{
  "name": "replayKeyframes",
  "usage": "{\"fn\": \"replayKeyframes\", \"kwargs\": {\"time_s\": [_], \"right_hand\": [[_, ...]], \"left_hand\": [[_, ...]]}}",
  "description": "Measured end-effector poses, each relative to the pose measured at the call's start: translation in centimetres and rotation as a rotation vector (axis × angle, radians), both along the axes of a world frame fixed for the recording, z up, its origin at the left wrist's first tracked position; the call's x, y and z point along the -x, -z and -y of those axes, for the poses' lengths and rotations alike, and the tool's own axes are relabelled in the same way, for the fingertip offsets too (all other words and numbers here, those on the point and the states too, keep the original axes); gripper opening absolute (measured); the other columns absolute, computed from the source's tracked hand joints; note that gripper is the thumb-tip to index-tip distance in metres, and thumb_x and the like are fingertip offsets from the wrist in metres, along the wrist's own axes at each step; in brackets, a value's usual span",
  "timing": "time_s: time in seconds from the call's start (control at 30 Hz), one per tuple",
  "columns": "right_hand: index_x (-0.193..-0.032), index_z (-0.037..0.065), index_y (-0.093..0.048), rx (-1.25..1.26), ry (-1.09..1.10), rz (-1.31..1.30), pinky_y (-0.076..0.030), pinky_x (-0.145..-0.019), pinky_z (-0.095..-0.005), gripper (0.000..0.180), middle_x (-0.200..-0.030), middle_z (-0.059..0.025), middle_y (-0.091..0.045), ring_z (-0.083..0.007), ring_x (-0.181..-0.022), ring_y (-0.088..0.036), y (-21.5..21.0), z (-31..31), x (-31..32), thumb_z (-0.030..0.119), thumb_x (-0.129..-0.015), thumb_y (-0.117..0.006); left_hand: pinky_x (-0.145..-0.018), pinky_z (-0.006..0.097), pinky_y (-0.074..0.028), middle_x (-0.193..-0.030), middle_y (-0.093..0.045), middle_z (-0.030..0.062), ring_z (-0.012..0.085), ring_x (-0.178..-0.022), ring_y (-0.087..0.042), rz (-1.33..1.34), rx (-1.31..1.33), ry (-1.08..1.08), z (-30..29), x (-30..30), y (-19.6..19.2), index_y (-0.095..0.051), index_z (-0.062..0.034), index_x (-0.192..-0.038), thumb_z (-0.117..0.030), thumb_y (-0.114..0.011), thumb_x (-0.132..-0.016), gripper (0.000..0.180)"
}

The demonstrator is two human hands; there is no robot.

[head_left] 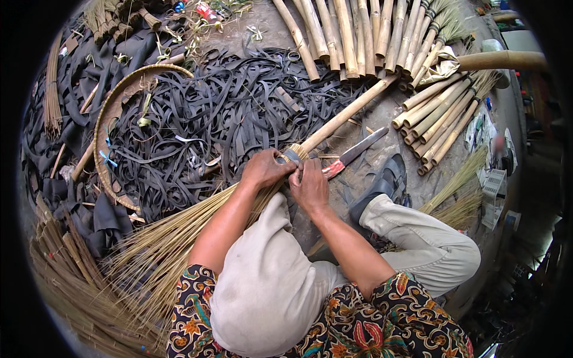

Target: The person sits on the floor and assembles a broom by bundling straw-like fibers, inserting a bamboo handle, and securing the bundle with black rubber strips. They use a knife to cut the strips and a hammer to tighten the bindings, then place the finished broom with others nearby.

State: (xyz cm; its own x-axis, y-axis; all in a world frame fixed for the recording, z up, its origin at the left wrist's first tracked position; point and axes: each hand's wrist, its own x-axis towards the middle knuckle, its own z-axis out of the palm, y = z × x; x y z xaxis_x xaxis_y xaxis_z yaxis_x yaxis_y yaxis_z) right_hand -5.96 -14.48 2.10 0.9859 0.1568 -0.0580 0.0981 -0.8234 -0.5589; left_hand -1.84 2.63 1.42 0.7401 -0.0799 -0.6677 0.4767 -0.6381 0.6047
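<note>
A stick broom [179, 235] lies across my lap, its thin straw-coloured ribs fanning toward the lower left. Its bamboo handle [349, 113] runs up to the right. Where ribs meet handle, a dark rubber strip [290, 156] is wrapped around the bundle. My left hand [265, 169] is closed around the bound neck of the broom. Close beside it, my right hand [310, 186] has its fingers pinched at the strip. A knife [361, 147] with a red-wrapped grip rests on the ground just right of my hands.
Black rubber strips [239, 113] heap over a round woven tray [102, 140] on the left. Bamboo-handled brooms [352, 36] lie fanned out at the top, with another stack [439, 119] at right. Loose ribs [83, 280] pile at lower left. My sandalled foot [382, 185] is near the knife.
</note>
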Motion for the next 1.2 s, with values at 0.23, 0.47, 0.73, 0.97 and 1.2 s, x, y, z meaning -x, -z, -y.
{"fn": "replayKeyframes", "kwargs": {"time_s": [0.23, 0.47, 0.73, 0.97, 1.2], "right_hand": [[-0.106, 0.000, -0.057, 0.107, -0.095, -0.090, -0.055, -0.083, -0.0549, 0.025, -0.104, -0.0231, -0.060, -0.0468, -0.096, -0.065, 0.9, 3.9, -2.8, 0.014, -0.090, -0.070], [-0.130, -0.012, -0.046, 0.086, 0.745, -0.696, -0.053, -0.101, -0.0497, 0.076, -0.124, -0.0333, -0.066, -0.0470, -0.114, -0.068, 8.4, 10.8, -3.2, 0.038, -0.087, -0.084], [-0.121, -0.004, -0.048, -0.460, 1.139, -0.516, -0.059, -0.063, -0.0457, 0.050, -0.093, -0.0171, -0.061, -0.0260, -0.075, -0.067, 9.7, 11.3, -2.1, 0.031, -0.094, -0.070], [-0.105, -0.004, -0.061, 0.018, 0.172, -0.604, -0.054, -0.066, -0.0534, 0.039, -0.079, -0.0272, -0.066, -0.0429, -0.071, -0.068, 0.2, 15.1, -1.8, 0.035, -0.104, -0.052], [-0.102, -0.002, -0.064, 0.127, -0.134, -0.668, -0.053, -0.076, -0.0566, 0.038, -0.088, -0.0294, -0.068, -0.0513, -0.086, -0.066, -0.9, 11.9, -1.0, 0.035, -0.106, -0.054]], "left_hand": [[-0.099, 0.045, -0.054, -0.116, -0.074, 0.0274, 0.0383, -0.114, -0.072, -0.056, 0.070, 0.042, -0.9, -0.3, 0.1, -0.072, 0.0002, -0.123, -0.060, -0.078, -0.077, 0.076], [-0.095, 0.045, -0.054, -0.114, -0.073, 0.0261, 0.0402, -0.108, -0.071, 0.068, -0.003, 0.134, -0.6, 0.4, 0.2, -0.057, -0.0018, -0.135, -0.049, -0.082, -0.083, 0.075], [-0.098, 0.050, -0.055, -0.122, -0.071, 0.0281, 0.0442, -0.113, -0.070, 0.016, -0.206, 0.251, 1.5, -0.8, -2.3, -0.054, 0.0032, -0.132, -0.051, -0.077, -0.086, 0.075], [-0.090, 0.047, -0.060, -0.107, -0.077, 0.0238, 0.0388, -0.103, -0.076, 0.064, -0.327, 0.249, 2.7, -0.5, -1.8, -0.067, 0.0026, -0.114, -0.051, -0.085, -0.080, 0.066], [-0.089, 0.047, -0.060, -0.104, -0.077, 0.0228, 0.0392, -0.101, -0.076, 0.114, -0.318, 0.246, 2.4, 0.1, -0.9, -0.069, 0.0005, -0.112, -0.047, -0.085, -0.080, 0.060]]}}
